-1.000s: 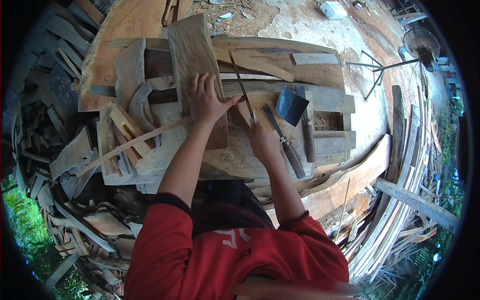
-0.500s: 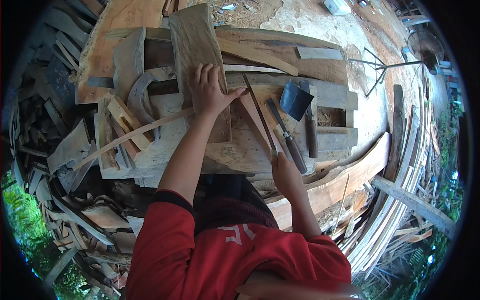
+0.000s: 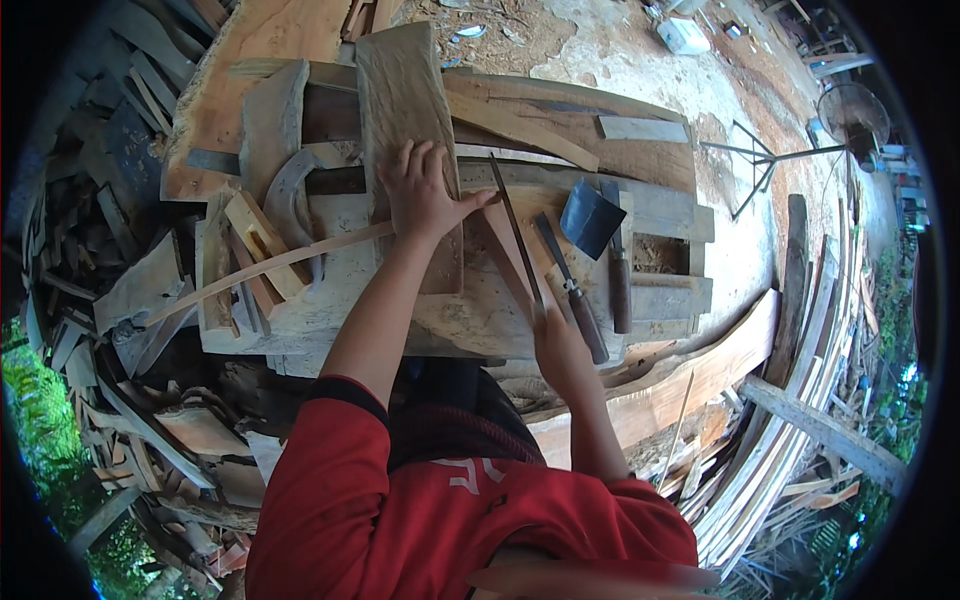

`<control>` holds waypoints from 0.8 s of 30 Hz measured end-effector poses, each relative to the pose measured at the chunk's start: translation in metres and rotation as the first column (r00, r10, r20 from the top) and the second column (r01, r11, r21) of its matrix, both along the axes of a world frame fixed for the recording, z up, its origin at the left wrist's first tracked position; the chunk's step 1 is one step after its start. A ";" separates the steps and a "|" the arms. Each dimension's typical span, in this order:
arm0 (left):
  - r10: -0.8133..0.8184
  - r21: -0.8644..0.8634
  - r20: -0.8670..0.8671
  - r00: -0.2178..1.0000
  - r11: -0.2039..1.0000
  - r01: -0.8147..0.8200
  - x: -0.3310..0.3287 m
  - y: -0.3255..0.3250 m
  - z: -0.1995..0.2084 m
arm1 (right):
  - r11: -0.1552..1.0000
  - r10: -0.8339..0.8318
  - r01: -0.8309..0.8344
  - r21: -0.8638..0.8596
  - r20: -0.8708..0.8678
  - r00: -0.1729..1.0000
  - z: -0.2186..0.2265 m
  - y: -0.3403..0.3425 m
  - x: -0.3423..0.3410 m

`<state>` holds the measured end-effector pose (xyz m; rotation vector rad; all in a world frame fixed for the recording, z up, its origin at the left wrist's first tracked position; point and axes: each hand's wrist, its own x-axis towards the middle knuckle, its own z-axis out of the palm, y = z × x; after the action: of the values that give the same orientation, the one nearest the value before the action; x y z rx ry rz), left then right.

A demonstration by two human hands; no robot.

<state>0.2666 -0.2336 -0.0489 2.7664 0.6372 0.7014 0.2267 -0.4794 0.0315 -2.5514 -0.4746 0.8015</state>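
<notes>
My left hand (image 3: pixel 417 190) lies flat with its fingers spread on a broad, rough wooden board (image 3: pixel 400 80). Its thumb stretches right, towards a long thin dark blade (image 3: pixel 512 217). Under the palm side of that hand runs a narrow wooden strip (image 3: pixel 265 262), its far end hidden. My right hand (image 3: pixel 556 345) is closed round the near end of the blade, which points away from me; whether it is a saw or a file I cannot tell. Just right of it lie a chisel (image 3: pixel 570 284) with a brown handle and a wide-bladed dark tool (image 3: pixel 592 218).
The wooden bench (image 3: pixel 300 330) carries several boards and offcuts, including a curved piece (image 3: pixel 290 205) and a slotted block (image 3: pixel 268 245). Scrap wood (image 3: pixel 120 215) is heaped on the left. Long planks (image 3: pixel 780 400) lie on the right, with a metal stand (image 3: pixel 765 157) beyond.
The whole view has shifted slightly. Against the bench, the blade and my right hand have slid a little away from me. My left hand stays on the board.
</notes>
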 end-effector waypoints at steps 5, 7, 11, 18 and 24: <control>-0.012 -0.027 -0.017 1.000 1.000 0.012 -0.001 0.001 0.000 | 0.999 -0.008 0.006 -0.043 -0.055 0.998 0.013 -0.002 -0.001; -0.016 -0.019 -0.018 1.000 1.000 0.015 -0.001 0.002 0.002 | 0.999 0.011 -0.012 -0.034 -0.031 0.999 0.008 0.014 0.014; -0.022 -0.017 -0.002 1.000 1.000 0.022 0.006 -0.002 0.004 | 0.999 0.010 -0.012 0.043 0.041 0.999 -0.019 0.048 0.049; -0.009 -0.055 -0.035 0.999 0.998 0.007 0.003 0.004 -0.001 | 0.999 0.011 -0.012 0.052 0.010 1.000 0.013 0.012 0.005; 0.018 -0.035 -0.064 0.998 0.999 -0.020 -0.005 0.005 0.002 | 0.998 0.053 -0.056 -0.020 -0.112 0.992 0.047 -0.013 -0.001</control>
<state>0.2621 -0.2288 -0.0466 2.7631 0.6829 0.6013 0.2253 -0.4928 0.0786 -2.5083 -0.5039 0.9682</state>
